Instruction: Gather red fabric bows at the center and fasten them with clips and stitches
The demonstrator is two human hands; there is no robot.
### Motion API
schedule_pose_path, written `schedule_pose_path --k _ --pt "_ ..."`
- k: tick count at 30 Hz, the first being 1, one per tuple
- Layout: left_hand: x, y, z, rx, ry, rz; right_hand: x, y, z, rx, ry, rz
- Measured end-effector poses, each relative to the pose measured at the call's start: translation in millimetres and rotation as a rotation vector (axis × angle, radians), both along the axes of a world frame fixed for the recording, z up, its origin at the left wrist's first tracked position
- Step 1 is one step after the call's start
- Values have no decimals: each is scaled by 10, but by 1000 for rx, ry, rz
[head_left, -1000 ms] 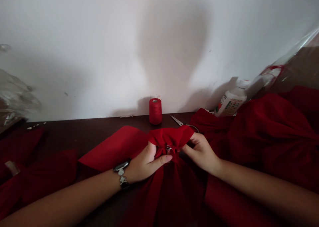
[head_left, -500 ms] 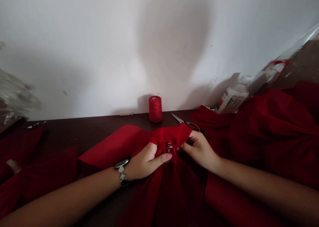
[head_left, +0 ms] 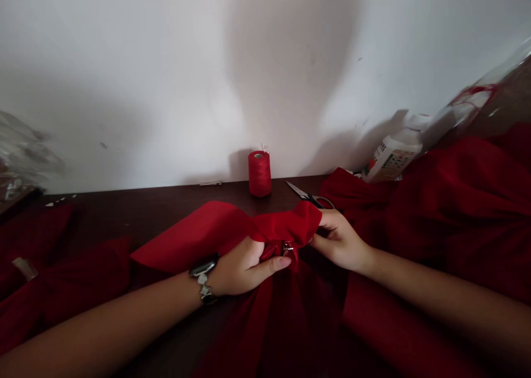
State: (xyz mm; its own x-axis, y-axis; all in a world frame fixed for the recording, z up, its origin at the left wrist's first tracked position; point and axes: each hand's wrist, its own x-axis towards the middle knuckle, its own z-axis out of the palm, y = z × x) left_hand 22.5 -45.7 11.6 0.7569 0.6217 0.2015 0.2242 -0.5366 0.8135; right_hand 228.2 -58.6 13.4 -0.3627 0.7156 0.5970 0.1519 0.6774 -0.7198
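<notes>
Gathered red fabric (head_left: 282,226), shaped like a bow, lies between my two hands over the dark table. My left hand (head_left: 244,267) is closed on its gathered middle, the thumb stretched along the front. A small shiny metal clip or pin (head_left: 287,249) shows at the gather just above that thumb; its exact kind is hard to make out. My right hand (head_left: 340,242) pinches the right end of the cloth, with some fingertips hidden behind it. Long red tails (head_left: 286,322) hang from the gather toward me.
A red thread cone (head_left: 259,174) with needles or pins on top stands near the wall. Scissors (head_left: 309,195) lie beside it, a flat metal clip (head_left: 211,183) to its left. At right are a white bottle (head_left: 394,151) and heaped red fabric (head_left: 468,201); more red cloth (head_left: 87,267) lies left.
The cloth's upper right part has folded over further and the metal piece sits slightly more to the right. Both hands keep their hold; the view has shifted a little.
</notes>
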Motion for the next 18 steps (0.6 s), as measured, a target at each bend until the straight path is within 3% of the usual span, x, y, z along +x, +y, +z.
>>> schedule_pose_path --k 11,18 --pt "-9 29 2 3 -70 -111 35 14 25 30 -56 88" --pt "-7 46 -24 -9 -26 -140 56 -11 24 113 -114 66"
